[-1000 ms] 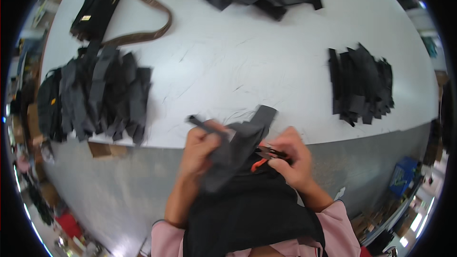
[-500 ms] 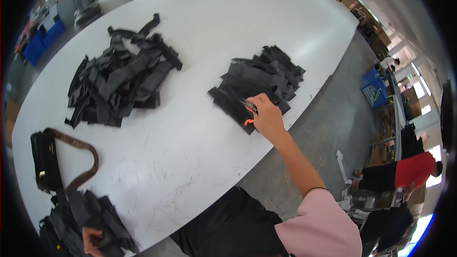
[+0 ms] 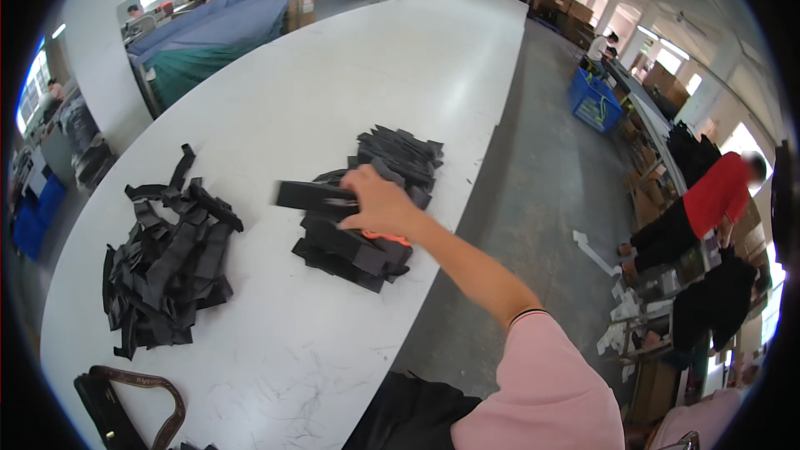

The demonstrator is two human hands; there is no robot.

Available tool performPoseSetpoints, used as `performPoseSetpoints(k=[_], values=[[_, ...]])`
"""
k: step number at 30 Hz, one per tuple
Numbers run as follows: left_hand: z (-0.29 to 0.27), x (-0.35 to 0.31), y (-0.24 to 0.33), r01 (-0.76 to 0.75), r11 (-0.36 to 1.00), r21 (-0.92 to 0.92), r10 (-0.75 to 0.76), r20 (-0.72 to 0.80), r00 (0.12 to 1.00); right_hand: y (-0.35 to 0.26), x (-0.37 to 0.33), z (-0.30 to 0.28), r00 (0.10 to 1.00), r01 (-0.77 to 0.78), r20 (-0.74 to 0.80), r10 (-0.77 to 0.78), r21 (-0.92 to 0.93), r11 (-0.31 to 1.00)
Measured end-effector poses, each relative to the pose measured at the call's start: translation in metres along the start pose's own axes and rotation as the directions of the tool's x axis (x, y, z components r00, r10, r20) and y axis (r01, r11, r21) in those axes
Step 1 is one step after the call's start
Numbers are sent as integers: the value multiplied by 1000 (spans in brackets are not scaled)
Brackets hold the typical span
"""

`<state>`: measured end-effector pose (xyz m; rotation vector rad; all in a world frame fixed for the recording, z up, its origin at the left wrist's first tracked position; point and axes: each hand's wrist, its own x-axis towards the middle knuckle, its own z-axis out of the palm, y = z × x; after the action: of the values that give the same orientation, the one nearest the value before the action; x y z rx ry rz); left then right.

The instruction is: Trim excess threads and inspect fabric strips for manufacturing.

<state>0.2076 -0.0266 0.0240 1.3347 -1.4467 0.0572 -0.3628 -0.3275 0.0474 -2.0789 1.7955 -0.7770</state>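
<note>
Black strip pinched in our right hand just above the neat stack near the table edge; we judge the loose hold risks a drop or knocking the stack askew

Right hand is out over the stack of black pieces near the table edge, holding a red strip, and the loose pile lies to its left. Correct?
Not quite: the strip in the right hand is black, not red, as the head view shows. The rest holds: the hand is over the stack near the table edge, the loose pile to its left.
</note>
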Motion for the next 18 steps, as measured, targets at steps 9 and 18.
performPoseSetpoints(k=[9, 18], values=[[255, 1, 147, 662, 297, -688, -457, 507, 731, -135, -117, 131, 854, -216, 437, -282, 791, 572], [244, -35, 128, 774, 171, -610, -470, 640, 608, -143, -162, 140, 795, -535, 587, -153, 797, 281]])
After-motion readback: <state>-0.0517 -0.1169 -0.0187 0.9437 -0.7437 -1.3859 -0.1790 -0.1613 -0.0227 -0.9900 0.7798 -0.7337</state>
